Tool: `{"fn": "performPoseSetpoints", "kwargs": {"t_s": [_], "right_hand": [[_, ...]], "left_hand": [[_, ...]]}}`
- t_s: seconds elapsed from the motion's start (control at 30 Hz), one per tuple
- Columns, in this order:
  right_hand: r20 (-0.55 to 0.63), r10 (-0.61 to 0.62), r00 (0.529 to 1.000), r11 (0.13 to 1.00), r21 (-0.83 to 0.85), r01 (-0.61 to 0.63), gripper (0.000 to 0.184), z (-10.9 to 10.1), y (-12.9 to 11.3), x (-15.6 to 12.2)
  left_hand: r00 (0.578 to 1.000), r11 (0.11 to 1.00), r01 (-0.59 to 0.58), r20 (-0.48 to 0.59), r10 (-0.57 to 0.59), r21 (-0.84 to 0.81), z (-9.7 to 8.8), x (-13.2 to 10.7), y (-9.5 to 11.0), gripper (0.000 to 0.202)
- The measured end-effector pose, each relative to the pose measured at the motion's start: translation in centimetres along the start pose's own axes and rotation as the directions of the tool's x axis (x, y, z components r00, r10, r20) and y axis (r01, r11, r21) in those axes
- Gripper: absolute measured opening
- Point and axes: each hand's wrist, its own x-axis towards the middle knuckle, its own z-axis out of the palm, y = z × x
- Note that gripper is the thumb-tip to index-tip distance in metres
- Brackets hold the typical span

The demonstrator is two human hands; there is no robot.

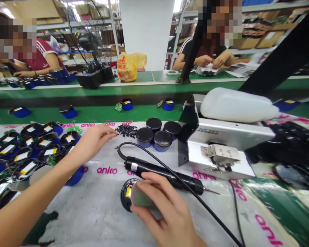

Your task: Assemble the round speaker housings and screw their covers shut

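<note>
My left hand [94,140] reaches toward a small pile of black screws [126,130], its fingertips pinched together just beside them; what they hold is too small to make out. My right hand [161,209] rests on a round black device [127,195] with a yellow battery inside, fingers pressing a grey disc [140,197] onto it. A black electric screwdriver [164,175] with its cord lies on the table just behind my right hand.
Several open blue-and-black units with batteries [28,151] crowd the left. Closed black-topped units [159,133] stand near the screws. A white metal machine [221,144] with a plastic jug [237,104] sits right. Two people work across the green conveyor [92,113].
</note>
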Motion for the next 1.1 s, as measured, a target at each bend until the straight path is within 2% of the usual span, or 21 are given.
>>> {"fn": "performPoseSetpoints", "kwargs": {"t_s": [0.13,0.2,0.27,0.33,0.5,0.57,0.7,0.87,0.97,1.1], "right_hand": [[-0.021,-0.023,1.000,1.000,-0.008,0.022,0.027,0.2,-0.2,0.3],[-0.028,-0.046,0.999,0.999,-0.009,0.046,0.025,0.4,-0.4,0.5],[-0.059,-0.060,0.996,0.998,-0.025,0.059,0.024,0.6,-0.7,0.7],[-0.090,-0.068,0.994,0.996,-0.063,0.063,0.026,0.8,-0.8,0.8],[-0.078,-0.105,0.991,0.979,-0.185,0.089,0.031,1.6,-1.0,0.5],[-0.097,-0.066,0.993,0.981,-0.190,0.047,0.031,2.0,-1.1,0.4],[-0.134,0.017,0.991,0.985,-0.171,-0.040,0.025,2.5,-1.5,0.1],[-0.112,0.011,0.994,0.982,-0.187,-0.032,0.026,2.3,-1.6,0.1],[-0.061,-0.040,0.997,0.976,-0.214,0.026,0.033,1.8,-1.2,0.2],[0.005,-0.102,0.995,0.966,-0.238,0.100,0.035,1.4,-0.7,0.4]], "left_hand": [[0.981,0.942,0.034,0.192,0.033,-0.335,1.7,-3.4,0.2,0.030],[0.945,0.823,0.125,0.320,0.071,-0.554,3.1,-4.7,0.0,0.022],[0.903,0.660,0.229,0.409,0.130,-0.715,4.2,-5.4,-0.3,0.014],[0.880,0.567,0.282,0.444,0.168,-0.774,4.8,-5.7,-0.7,0.012],[0.869,0.456,0.334,0.457,0.191,-0.825,5.0,-6.0,-1.5,0.015],[0.863,0.418,0.349,0.462,0.206,-0.839,5.0,-6.1,-1.5,0.014],[0.847,0.415,0.354,0.476,0.238,-0.838,4.9,-6.3,-1.4,0.011],[0.845,0.437,0.348,0.480,0.238,-0.829,4.7,-6.4,-1.1,0.008],[0.863,0.460,0.324,0.458,0.215,-0.827,4.5,-6.5,-0.6,0.010],[0.904,0.555,0.243,0.394,0.168,-0.795,4.3,-6.8,0.0,0.013]]}}
